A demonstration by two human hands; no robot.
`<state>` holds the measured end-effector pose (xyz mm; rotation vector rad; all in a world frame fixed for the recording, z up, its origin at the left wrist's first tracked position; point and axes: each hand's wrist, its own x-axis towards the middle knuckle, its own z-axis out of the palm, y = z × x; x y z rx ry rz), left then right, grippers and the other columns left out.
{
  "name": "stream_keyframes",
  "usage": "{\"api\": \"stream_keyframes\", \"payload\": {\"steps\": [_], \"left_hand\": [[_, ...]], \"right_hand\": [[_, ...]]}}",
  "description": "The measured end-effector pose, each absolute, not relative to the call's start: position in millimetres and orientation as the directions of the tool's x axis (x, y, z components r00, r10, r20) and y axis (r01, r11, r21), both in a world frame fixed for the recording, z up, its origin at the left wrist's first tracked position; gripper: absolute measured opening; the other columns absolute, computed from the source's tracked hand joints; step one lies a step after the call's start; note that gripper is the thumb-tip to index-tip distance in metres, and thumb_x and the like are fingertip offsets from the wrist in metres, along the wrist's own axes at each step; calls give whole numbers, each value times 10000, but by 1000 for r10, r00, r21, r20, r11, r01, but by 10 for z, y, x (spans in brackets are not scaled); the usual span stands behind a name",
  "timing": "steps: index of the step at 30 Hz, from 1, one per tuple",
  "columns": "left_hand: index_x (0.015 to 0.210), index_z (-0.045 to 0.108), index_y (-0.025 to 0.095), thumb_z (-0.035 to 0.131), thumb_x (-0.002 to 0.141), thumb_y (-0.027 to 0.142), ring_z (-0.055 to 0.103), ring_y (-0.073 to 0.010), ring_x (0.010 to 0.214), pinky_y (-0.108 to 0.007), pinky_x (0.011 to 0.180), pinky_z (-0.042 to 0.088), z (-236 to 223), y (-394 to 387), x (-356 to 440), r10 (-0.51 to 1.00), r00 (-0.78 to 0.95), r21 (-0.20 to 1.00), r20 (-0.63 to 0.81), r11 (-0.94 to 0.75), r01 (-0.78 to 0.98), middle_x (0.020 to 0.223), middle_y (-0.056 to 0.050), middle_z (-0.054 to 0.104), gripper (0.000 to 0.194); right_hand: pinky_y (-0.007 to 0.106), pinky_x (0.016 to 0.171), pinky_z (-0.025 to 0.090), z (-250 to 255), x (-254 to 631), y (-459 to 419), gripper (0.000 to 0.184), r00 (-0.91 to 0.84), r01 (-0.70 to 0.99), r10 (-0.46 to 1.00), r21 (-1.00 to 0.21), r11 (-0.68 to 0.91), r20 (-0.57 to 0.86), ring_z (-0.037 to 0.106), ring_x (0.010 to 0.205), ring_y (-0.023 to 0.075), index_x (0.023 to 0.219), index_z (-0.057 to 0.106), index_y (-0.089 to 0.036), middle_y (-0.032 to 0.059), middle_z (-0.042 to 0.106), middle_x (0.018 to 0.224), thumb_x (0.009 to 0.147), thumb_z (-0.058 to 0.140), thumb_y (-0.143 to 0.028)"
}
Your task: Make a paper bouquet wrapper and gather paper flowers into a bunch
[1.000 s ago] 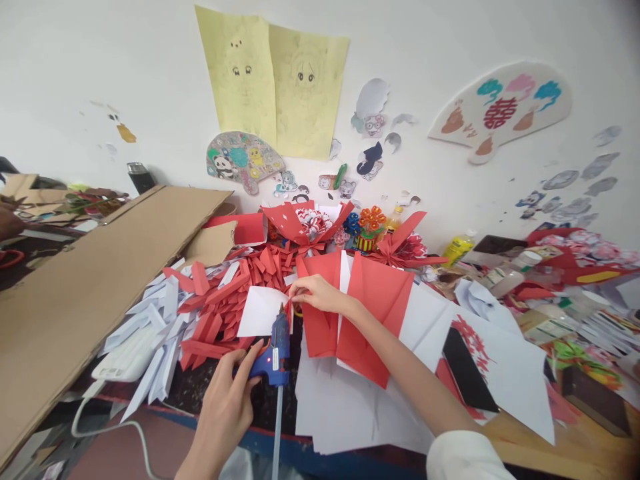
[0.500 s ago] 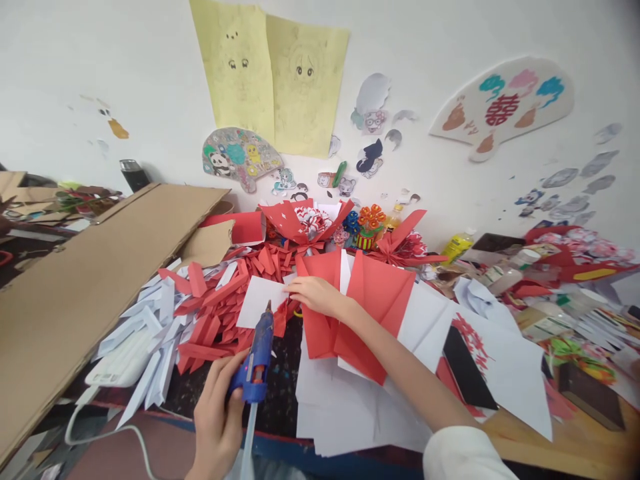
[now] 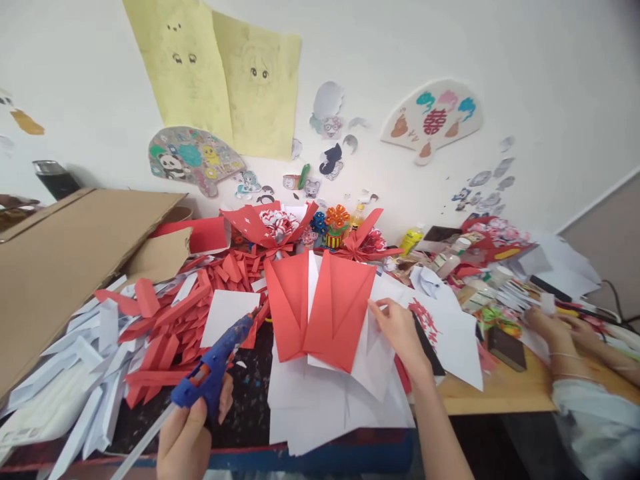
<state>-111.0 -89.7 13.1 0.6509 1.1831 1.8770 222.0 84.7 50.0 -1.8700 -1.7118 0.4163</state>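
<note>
In my left hand [image 3: 193, 420] is a blue hot glue gun [image 3: 213, 370], its nozzle pointing up and right beside a white paper square [image 3: 229, 317]. A clear glue stick [image 3: 145, 443] sticks out of the gun's back. My right hand [image 3: 400, 333] has its fingertips closed at the right edge of a folded red paper [image 3: 340, 307]. Another folded red paper [image 3: 287, 300] lies to its left, with a white strip between. Both rest on stacked white sheets [image 3: 320, 420]. Left of the square lies a heap of folded red paper strips [image 3: 175, 327].
Folded white strips [image 3: 75, 360] and a large cardboard sheet [image 3: 75, 247] lie at left. Red-wrapped paper bouquets [image 3: 280, 223] stand along the wall. At right, a co-worker's hands [image 3: 555, 333] are over the cluttered wooden table [image 3: 500, 393].
My right hand has drawn back from the white square to the red paper's right edge. The glue gun has tilted rightward. The view has turned right, showing a co-worker's hands.
</note>
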Motion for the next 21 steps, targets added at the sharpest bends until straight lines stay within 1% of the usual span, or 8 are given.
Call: {"api": "stream_keyframes", "payload": {"steps": [2, 3, 7, 10, 14, 17, 19, 21], "left_hand": [[878, 673, 152, 803, 662, 452, 521, -165, 592, -283, 543, 453, 185, -881, -1073, 873, -486, 881, -22, -213, -422, 662, -26, 600, 392], [885, 673, 155, 801, 669, 444, 514, -160, 578, -287, 549, 453, 200, -883, -1058, 879, -476, 874, -28, -210, -439, 651, -21, 599, 383], [963, 678, 161, 773, 716, 432, 493, -154, 561, -294, 563, 451, 203, -926, -1052, 907, -419, 883, -34, -169, -438, 637, -16, 591, 379], [912, 683, 158, 807, 670, 433, 507, -172, 603, -294, 555, 458, 179, -947, -1072, 923, -383, 916, -35, -123, -381, 661, -27, 587, 387], [735, 656, 156, 821, 623, 432, 511, -184, 620, -280, 522, 449, 145, -935, -1046, 923, -381, 931, -52, -93, -352, 596, -20, 523, 341], [743, 651, 164, 815, 624, 465, 500, -181, 595, -275, 500, 439, 123, -923, -1014, 924, -379, 932, -58, -86, -352, 566, -10, 503, 363], [759, 654, 163, 798, 655, 476, 495, -175, 592, -273, 504, 434, 107, -922, -1005, 926, -373, 930, -56, -88, -356, 579, -13, 517, 360], [769, 658, 160, 787, 678, 467, 494, -171, 597, -271, 517, 433, 92, -927, -1006, 926, -374, 928, -50, -95, -359, 593, -15, 529, 345]], "right_hand": [[279, 668, 392, 403, 2214, 794, 492, 96, 721, 993, -692, -20, 72, 597, 565, 179, 749, 668, -171, 23, 598, 554, 901, 496, -607], [274, 647, 390, 373, 2192, 793, 524, 80, 681, 995, -732, -15, 54, 584, 537, 170, 719, 671, -167, 23, 593, 542, 883, 503, -635], [244, 551, 362, 315, 2095, 883, 525, 66, 537, 997, -843, 6, 49, 528, 501, 133, 783, 686, -147, 28, 632, 621, 782, 610, -667], [229, 512, 354, 301, 2075, 924, 536, 59, 417, 995, -907, 54, 86, 508, 515, 119, 835, 663, -137, 33, 638, 667, 756, 624, -666], [232, 487, 358, 326, 2140, 894, 535, 82, 345, 988, -933, 97, 133, 476, 476, 118, 951, 661, -127, 14, 601, 605, 782, 598, -630], [245, 541, 397, 365, 2205, 880, 504, 142, 382, 974, -918, 108, 174, 533, 532, 139, 1065, 679, -136, 26, 645, 665, 776, 620, -545], [264, 625, 430, 389, 2217, 882, 459, 203, 425, 955, -899, 111, 214, 585, 627, 161, 1065, 700, -148, 47, 681, 761, 753, 639, -479], [285, 687, 437, 410, 2200, 884, 404, 263, 459, 930, -881, 112, 256, 597, 683, 175, 1028, 716, -158, 58, 690, 819, 740, 636, -430]]}}
